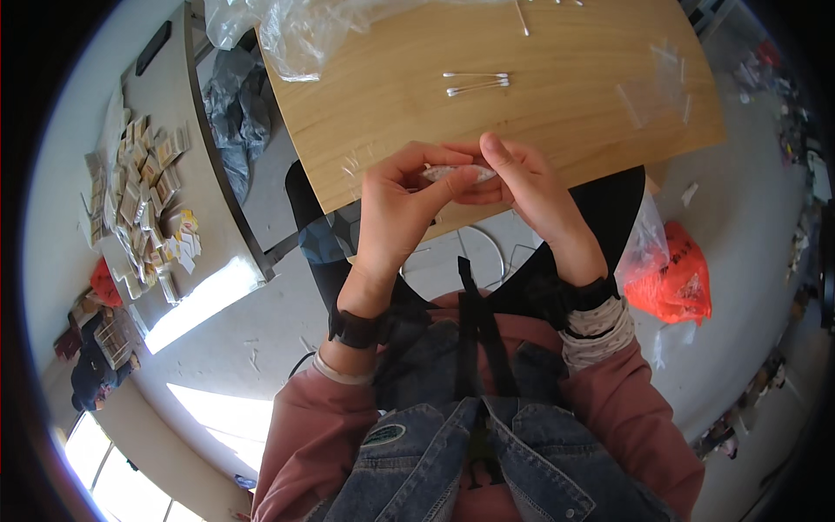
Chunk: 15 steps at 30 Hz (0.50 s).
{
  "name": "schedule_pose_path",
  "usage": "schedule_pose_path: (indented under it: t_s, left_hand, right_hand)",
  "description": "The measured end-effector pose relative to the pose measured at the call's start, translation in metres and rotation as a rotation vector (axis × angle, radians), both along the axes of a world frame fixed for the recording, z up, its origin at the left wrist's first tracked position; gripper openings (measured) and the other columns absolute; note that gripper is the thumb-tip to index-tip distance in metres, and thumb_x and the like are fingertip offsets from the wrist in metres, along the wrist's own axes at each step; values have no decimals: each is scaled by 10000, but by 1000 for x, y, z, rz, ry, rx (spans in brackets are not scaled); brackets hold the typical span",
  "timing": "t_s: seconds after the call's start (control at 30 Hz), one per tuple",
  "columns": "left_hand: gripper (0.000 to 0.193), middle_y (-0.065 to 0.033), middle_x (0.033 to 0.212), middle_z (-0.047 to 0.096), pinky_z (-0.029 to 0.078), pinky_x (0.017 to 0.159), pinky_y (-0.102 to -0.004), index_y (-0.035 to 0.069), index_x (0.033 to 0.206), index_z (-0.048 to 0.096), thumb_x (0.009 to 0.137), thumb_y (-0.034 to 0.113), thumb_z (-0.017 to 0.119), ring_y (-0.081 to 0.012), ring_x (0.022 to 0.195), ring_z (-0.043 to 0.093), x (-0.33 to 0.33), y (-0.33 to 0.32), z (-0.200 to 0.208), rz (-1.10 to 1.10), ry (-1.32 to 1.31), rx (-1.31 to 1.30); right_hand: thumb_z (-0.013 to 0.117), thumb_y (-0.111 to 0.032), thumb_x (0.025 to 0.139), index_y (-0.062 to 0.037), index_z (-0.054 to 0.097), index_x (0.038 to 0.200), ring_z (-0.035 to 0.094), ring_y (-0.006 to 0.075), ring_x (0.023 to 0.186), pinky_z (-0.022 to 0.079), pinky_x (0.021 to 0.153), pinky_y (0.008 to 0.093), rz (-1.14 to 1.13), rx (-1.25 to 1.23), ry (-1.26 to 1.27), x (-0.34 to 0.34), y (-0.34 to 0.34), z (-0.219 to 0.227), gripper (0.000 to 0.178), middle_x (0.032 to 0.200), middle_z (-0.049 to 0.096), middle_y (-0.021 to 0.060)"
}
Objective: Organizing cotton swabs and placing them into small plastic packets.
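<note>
Close to the table's near edge, my left hand (pixel 402 196) and my right hand (pixel 532 187) meet around a small bundle of cotton swabs (pixel 439 173). Its white, knobbly tips show between the fingers; the rest is hidden. My left thumb presses along the bundle, and the fingers of both hands curl behind it. The right thumb points up beside it. On the wooden table (pixel 374 113) beyond my hands lie a few loose cotton swabs (pixel 477 86) with white tips. Another swab (pixel 524 19) lies farther back.
Clear plastic bags (pixel 304 39) cover the table's far left corner. Small transparent bags (pixel 657 96) lie at its right. A side table (pixel 196 165) on the left carries a heap of packed swab packets (pixel 143 187). A red plastic bag (pixel 674 278) rests on the floor at right.
</note>
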<state>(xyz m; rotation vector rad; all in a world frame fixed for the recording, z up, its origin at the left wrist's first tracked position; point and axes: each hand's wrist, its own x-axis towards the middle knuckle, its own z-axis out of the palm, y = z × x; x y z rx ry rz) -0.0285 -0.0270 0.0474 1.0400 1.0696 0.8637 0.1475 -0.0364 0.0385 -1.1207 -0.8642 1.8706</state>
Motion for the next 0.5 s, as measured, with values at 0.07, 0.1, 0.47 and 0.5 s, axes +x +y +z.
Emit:
schedule_pose_path:
  t_s: [0.07,0.1,0.47,0.5]
  left_hand:
    - [137,-22,963,745,394,554,-160,-4,1008,734,883,48,754,15,667,524,-1,-1,-2,6,-1,-9]
    - [135,-22,960,746,392,552,-161,-4,999,739,878,52,760,16,662,521,-1,-1,-4,12,-3,-14]
    - [189,-71,948,749,500,641,-190,-41,1007,703,860,51,777,-59,787,659,1,3,4,-46,13,-68]
    - [179,-106,972,753,557,685,-216,-75,986,679,864,27,763,-103,814,702,4,3,4,-35,-16,-23]
  right_hand:
    - [488,-540,1024,97,605,1258,719,210,967,604,867,308,-6,13,-15,-1,-2,1,688,1094,696,166]
    - [492,-531,1026,99,604,1258,719,210,966,604,868,308,-11,4,-14,-1,-2,2,680,1092,696,167]
    - [416,-564,1041,92,621,1248,723,212,956,599,864,297,-18,6,-12,0,-1,2,717,1073,708,164]
    - [407,-569,1042,84,628,1247,724,206,952,597,861,292,-13,8,-20,0,-1,2,719,1062,711,159]
